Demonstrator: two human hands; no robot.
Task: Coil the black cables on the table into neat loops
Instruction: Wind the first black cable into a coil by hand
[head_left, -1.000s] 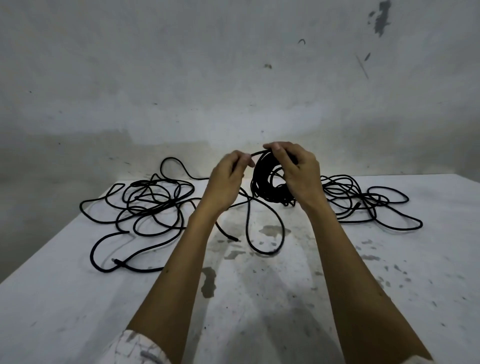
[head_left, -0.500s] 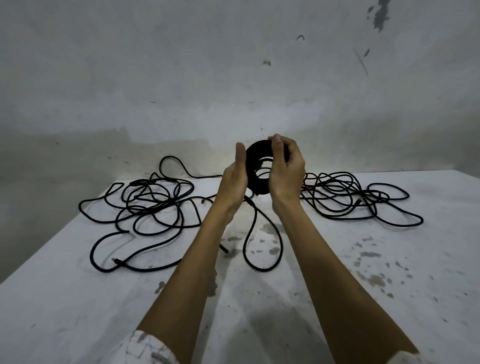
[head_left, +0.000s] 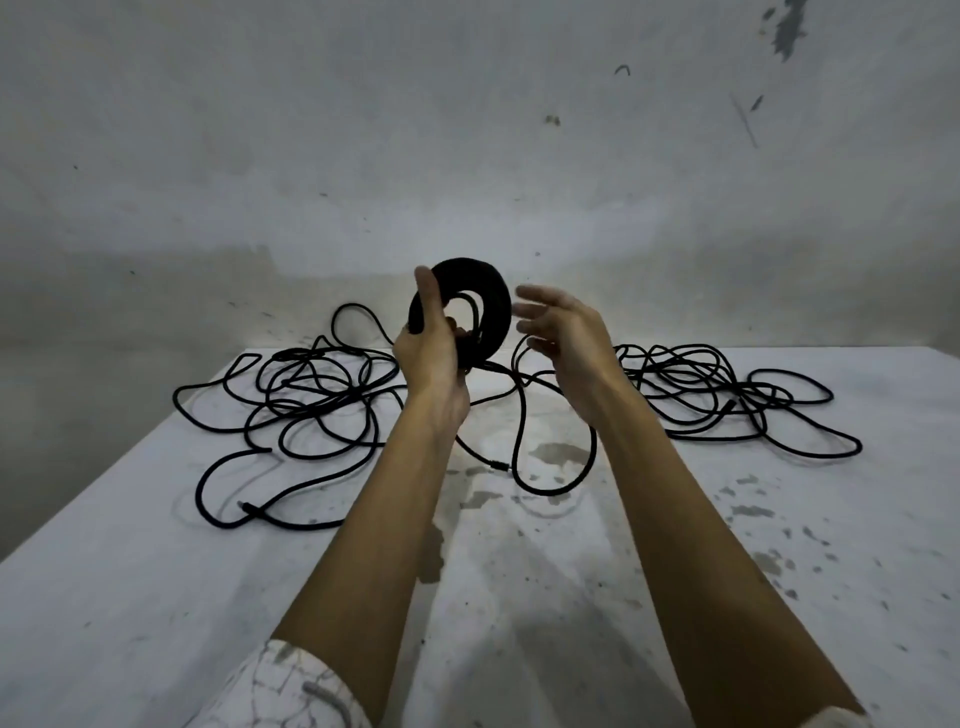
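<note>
A thick black cable coil (head_left: 491, 301) is held upright above the table, its hole facing me. My left hand (head_left: 434, 348) grips the coil's left side, thumb up along its rim. My right hand (head_left: 563, 338) hovers just right of the coil with fingers spread, holding nothing. A loose tail (head_left: 522, 447) drops from the coil to the table and loops below my hands. One tangled black cable (head_left: 306, 400) lies at the left. A second tangle (head_left: 727, 400) lies at the right, partly hidden behind my right forearm.
The white, stained table (head_left: 519, 597) stretches toward me; its left edge (head_left: 119, 467) runs diagonally and drops off. A grey wall (head_left: 467, 156) stands right behind the table's far edge.
The coil has passed from my right hand to my left. My right hand let go and opened beside it. The coil rose a little and turned its hole toward me.
</note>
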